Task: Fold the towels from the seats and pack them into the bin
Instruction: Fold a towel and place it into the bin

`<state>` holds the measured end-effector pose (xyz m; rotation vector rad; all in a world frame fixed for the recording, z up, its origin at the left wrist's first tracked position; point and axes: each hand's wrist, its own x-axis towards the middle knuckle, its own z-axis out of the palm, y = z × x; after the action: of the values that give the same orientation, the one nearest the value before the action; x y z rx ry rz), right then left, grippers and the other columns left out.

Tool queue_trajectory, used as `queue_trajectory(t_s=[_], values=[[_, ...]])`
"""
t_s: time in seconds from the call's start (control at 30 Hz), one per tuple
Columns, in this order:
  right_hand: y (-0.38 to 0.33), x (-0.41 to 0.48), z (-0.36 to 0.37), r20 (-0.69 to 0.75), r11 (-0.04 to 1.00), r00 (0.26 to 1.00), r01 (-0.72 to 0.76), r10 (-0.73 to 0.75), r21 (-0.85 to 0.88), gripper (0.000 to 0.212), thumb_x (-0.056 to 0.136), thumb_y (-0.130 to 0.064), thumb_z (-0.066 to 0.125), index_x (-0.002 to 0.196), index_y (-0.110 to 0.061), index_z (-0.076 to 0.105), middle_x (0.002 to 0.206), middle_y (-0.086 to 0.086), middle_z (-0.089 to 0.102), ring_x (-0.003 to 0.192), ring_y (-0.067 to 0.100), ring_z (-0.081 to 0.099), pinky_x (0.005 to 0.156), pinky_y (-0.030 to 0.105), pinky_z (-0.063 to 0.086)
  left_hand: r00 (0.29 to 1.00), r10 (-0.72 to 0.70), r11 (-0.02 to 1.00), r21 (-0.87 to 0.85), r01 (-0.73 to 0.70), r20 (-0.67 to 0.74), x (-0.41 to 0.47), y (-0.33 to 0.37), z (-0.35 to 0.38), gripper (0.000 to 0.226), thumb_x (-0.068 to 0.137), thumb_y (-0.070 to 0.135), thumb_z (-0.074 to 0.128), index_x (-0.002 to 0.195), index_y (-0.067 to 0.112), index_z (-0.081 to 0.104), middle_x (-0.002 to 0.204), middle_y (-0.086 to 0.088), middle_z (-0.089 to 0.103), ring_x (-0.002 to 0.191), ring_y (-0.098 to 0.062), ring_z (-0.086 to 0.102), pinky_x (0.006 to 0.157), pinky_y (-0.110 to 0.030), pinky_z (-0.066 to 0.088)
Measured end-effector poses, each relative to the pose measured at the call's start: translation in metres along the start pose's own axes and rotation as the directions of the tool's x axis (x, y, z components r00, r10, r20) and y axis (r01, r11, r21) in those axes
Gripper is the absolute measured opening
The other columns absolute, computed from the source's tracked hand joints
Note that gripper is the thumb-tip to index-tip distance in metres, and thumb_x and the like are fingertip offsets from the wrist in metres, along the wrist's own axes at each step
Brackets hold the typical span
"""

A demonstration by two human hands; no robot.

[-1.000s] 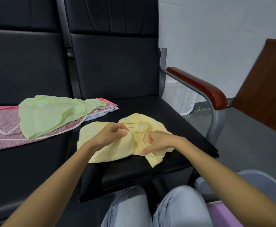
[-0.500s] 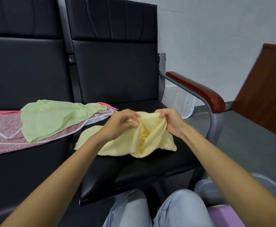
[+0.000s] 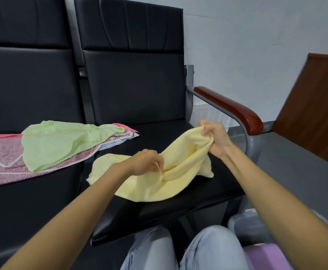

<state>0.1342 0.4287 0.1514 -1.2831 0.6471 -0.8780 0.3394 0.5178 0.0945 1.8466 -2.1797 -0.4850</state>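
Yellow towel [image 3: 155, 184]: on the right seat [image 3: 188, 209], mostly lying on the cushion, with its far right end lifted clear. My left hand [image 3: 145, 162]: fingers curled, pinching a fold near the towel's middle. My right hand [image 3: 215, 139]: clenched around the raised corner, cloth bunched in the fist, held up near the armrest [image 3: 231, 108]. Green towel [image 3: 62, 141]: unfolded and rumpled on the left seat [image 3: 32, 201], lying on top of a pink towel [image 3: 1, 162] with white trim; this pile reaches across the gap so that its far right tip rests on the right seat, just left of the yellow towel. A pale cloth edge shows beneath the pile; I cannot tell what it is. Bin [image 3: 237, 223]: grey rim at the near right, beside my knee [image 3: 212, 248], partly hidden by my right forearm; a purple item [image 3: 266, 256] sits in it. Brown wooden panel [image 3: 311, 106]: far right, beyond the armrest.
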Motion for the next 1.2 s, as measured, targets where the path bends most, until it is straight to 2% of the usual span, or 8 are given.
queue_trajectory(t_s=[0.13, 0.4, 0.47, 0.57, 0.7, 0.93, 1.07, 1.2], values=[[-0.005, -0.001, -0.001, -0.021, 1.0, 1.0, -0.003, 0.003, 0.008, 0.027, 0.052, 0.001, 0.038, 0.042, -0.023, 0.029, 0.047, -0.008, 0.028, 0.043, 0.006, 0.031, 0.04, 0.017, 0.03, 0.959, -0.104, 0.993, 0.033, 0.116, -0.262, 0.006, -0.014, 0.0, 0.016, 0.088, 0.008, 0.057, 0.099, 0.01, 0.068, 0.099, -0.004, 0.054, 0.101, -0.026, 0.054, 0.084, -0.034, 0.042], [-0.013, 0.033, -0.001, -0.469, 0.932, 0.824, 0.184, -0.319, -0.312, 0.038, 0.07, 0.011, 0.048, 0.056, -0.018, 0.028, 0.059, -0.001, 0.024, 0.057, 0.01, 0.024, 0.053, 0.025, 0.021, 0.383, 0.024, 0.974, 0.108, 0.199, -0.923, 0.007, -0.008, -0.074, 0.008, 0.079, -0.003, 0.061, 0.083, 0.002, 0.066, 0.081, -0.012, 0.054, 0.072, -0.032, 0.051, 0.062, -0.034, 0.036], [-0.005, 0.037, -0.001, -0.54, 0.892, 0.743, 0.171, -0.395, -0.417, 0.035, 0.07, 0.011, 0.044, 0.058, -0.017, 0.028, 0.059, 0.0, 0.024, 0.056, 0.01, 0.024, 0.051, 0.026, 0.019, 0.46, 0.123, 0.959, 0.224, 0.173, -0.88, 0.006, -0.016, -0.066, 0.009, 0.075, -0.003, 0.065, 0.079, 0.006, 0.066, 0.074, -0.01, 0.053, 0.071, -0.031, 0.052, 0.066, -0.036, 0.037], [0.027, 0.032, -0.015, -0.582, 0.725, 0.723, -0.165, -0.372, -0.668, 0.02, 0.076, 0.007, 0.042, 0.068, -0.011, 0.045, 0.068, 0.007, 0.042, 0.067, 0.025, 0.044, 0.058, 0.031, 0.03, 0.825, 0.054, 0.955, 0.27, 0.121, -0.562, -0.005, -0.032, -0.028, 0.008, 0.088, 0.028, 0.05, 0.084, 0.023, 0.056, 0.087, 0.002, 0.046, 0.081, -0.021, 0.046, 0.074, -0.037, 0.039], [0.065, 0.012, -0.014, -0.398, -0.008, 0.91, -0.4, 0.114, -0.917, 0.034, 0.09, -0.016, 0.05, 0.123, -0.01, 0.046, 0.128, 0.014, 0.048, 0.122, 0.034, 0.042, 0.099, 0.043, 0.036, 0.91, 0.116, 0.974, 0.226, -0.025, -0.398, -0.028, -0.04, 0.03, 0.013, 0.09, 0.021, 0.054, 0.077, 0.018, 0.054, 0.082, 0.006, 0.041, 0.074, -0.018, 0.045, 0.068, -0.031, 0.035], [0.091, 0.013, 0.077, 0.333, 0.542, 0.918, 0.172, 0.214, -0.823, 0.04, 0.082, 0.005, 0.046, 0.115, -0.013, 0.061, 0.117, 0.003, 0.06, 0.115, 0.019, 0.054, 0.094, 0.026, 0.044, 0.828, 0.1, 0.995, 0.054, -0.083, -0.553, -0.066, -0.063, 0.064, 0.012, 0.077, 0.003, 0.07, 0.084, 0.009, 0.062, 0.106, 0.001, 0.05, 0.073, -0.014, 0.059, 0.062, -0.021, 0.047], [0.103, 0.023, 0.093, 0.337, 0.378, 0.874, 0.198, 0.349, -0.904, 0.009, 0.085, -0.032, 0.062, 0.087, -0.024, 0.064, 0.089, -0.004, 0.059, 0.086, 0.013, 0.053, 0.075, 0.027, 0.044, 0.809, -0.017, 1.0, -0.021, 0.005, -0.587, -0.086, -0.08, 0.06, 0.016, 0.074, 0.003, 0.075, 0.079, 0.006, 0.061, 0.096, 0.009, 0.046, 0.068, -0.003, 0.045, 0.06, -0.008, 0.042], [0.102, 0.027, 0.091, 0.388, 0.376, 0.888, 0.281, 0.247, -0.883, 0.047, 0.09, -0.027, 0.058, 0.055, -0.018, 0.029, 0.056, -0.005, 0.028, 0.052, 0.009, 0.026, 0.053, 0.025, 0.02, 0.765, -0.126, 0.99, -0.127, 0.058, -0.631, -0.087, -0.081, 0.05, 0.014, 0.077, 0.008, 0.074, 0.076, 0.004, 0.061, 0.08, 0.011, 0.05, 0.056, 0.004, 0.045, 0.056, -0.007, 0.036]])
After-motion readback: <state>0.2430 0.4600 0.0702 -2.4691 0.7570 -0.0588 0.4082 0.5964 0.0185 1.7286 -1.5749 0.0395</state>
